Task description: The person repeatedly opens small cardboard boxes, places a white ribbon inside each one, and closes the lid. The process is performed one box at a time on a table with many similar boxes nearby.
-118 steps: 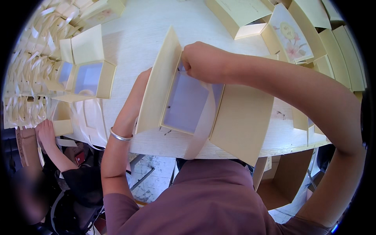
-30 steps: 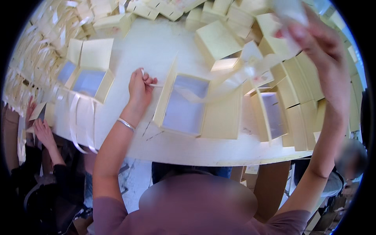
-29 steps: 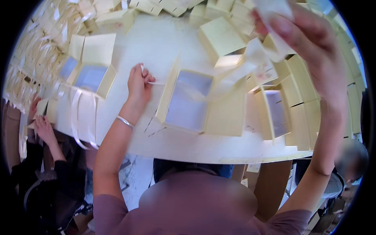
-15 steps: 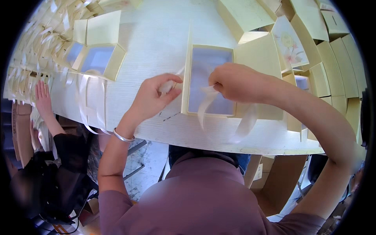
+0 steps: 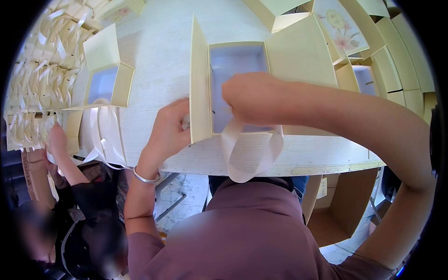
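Note:
A cream box (image 5: 240,45) with a pale lilac inside stands before me, its left flap (image 5: 199,84) upright and its right flap (image 5: 298,70) folded out. My right hand (image 5: 254,99) is closed on a white ribbon (image 5: 240,172) over the box opening; the ribbon hangs in a loop past the front edge. Against the outer side of the left flap, my left hand (image 5: 169,128) is curled, a bracelet on its wrist. The flap hides its fingertips, and a bit of something whitish shows between thumb and fingers.
Another open cream box (image 5: 123,86) stands at the left, with ribbons (image 5: 105,135) hanging over the table edge. Many ribboned boxes (image 5: 39,79) fill the far left, near a co-worker's hand (image 5: 57,140). Cream boxes and a floral panel (image 5: 343,28) crowd the right. Below is an open carton (image 5: 333,214).
My left hand has gone from an open pinch to behind the left flap, which now leans outward. My right hand has moved left with the ribbon. The co-worker's hand has lowered.

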`<state>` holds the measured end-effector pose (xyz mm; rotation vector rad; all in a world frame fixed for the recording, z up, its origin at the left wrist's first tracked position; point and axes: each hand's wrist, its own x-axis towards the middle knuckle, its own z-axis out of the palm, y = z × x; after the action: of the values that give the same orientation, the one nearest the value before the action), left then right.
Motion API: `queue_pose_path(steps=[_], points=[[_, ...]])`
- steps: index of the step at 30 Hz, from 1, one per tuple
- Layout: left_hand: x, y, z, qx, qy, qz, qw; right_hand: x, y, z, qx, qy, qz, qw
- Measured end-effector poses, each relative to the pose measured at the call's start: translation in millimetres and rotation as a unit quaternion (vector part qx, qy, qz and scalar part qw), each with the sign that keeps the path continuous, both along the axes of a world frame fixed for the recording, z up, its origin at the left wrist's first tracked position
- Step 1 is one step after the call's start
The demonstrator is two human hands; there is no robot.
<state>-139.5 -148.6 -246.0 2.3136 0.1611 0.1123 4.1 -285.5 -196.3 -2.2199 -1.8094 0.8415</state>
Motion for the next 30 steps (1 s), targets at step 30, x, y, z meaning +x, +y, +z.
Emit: queue_pose_path(steps=[30], points=[[1, 1, -5, -0.024, -0.028, -0.024, 0.999, 0, 13, -16, 0.007, 0.066, -0.023, 0.998]])
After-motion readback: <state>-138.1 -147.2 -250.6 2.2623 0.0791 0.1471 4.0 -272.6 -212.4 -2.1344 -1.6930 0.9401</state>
